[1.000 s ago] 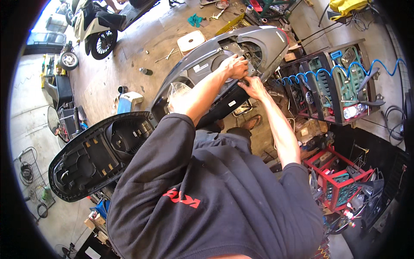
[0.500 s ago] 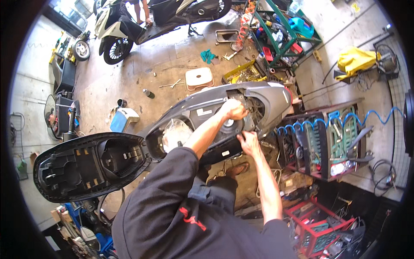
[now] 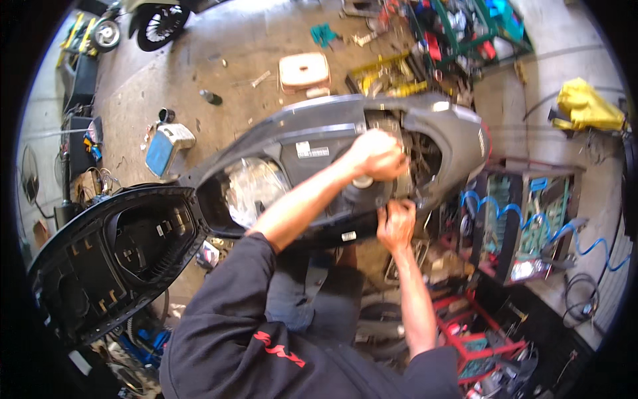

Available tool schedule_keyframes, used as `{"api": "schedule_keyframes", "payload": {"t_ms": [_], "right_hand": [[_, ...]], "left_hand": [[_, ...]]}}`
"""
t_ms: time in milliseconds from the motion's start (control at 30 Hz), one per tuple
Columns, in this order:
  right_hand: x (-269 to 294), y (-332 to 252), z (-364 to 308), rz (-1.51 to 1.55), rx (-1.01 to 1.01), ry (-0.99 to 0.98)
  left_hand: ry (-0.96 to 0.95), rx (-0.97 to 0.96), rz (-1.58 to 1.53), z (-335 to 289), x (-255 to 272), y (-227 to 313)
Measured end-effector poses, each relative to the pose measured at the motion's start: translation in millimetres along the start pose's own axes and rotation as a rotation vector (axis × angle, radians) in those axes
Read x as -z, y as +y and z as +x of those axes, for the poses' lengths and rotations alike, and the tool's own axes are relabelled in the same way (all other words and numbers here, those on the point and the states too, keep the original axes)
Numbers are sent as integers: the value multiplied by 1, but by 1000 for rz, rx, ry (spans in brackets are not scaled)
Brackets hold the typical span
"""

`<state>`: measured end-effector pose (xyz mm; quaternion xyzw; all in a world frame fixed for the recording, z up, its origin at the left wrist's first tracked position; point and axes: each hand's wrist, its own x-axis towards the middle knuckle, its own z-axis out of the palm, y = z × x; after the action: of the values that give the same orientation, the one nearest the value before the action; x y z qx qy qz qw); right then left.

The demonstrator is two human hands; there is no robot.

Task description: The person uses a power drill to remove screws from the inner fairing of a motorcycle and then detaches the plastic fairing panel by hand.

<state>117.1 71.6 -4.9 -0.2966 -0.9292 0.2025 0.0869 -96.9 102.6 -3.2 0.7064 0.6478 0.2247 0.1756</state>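
A scooter (image 3: 319, 123) with its seat (image 3: 113, 259) swung up lies across the view in front of me. My left hand (image 3: 380, 154) is a closed fist over the rear of the open seat bay, beside a round cap (image 3: 362, 181). Whatever is inside the fist is hidden. My right hand (image 3: 397, 225) is at the near edge of the bay's rear end, its fingers bent against the bodywork; what they pinch is too blurred to tell. A clear plastic bag with pale contents (image 3: 254, 189) fills the storage well nearer the seat hinge.
Beyond the scooter are a pale stool (image 3: 304, 72), a yellow tool tray (image 3: 389, 74) and a blue-topped container (image 3: 169, 145). To the right stand a tool cart (image 3: 525, 206) with a coiled blue hose (image 3: 512, 210) and a red rack (image 3: 475, 339).
My view has shifted forward and closer, so the scooter looks larger. Both hands stay at the rear of the bay; the right hand's fingers look more curled.
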Motion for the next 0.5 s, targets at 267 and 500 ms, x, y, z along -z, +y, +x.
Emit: {"api": "schedule_keyframes", "payload": {"t_ms": [267,500], "right_hand": [[-21,23,-2,89,101,245],[-29,34,-9,188,159,372]], "left_hand": [[-79,-55,17,11,-9,-11],[-153,-11,-10,15,-15,-9]]}}
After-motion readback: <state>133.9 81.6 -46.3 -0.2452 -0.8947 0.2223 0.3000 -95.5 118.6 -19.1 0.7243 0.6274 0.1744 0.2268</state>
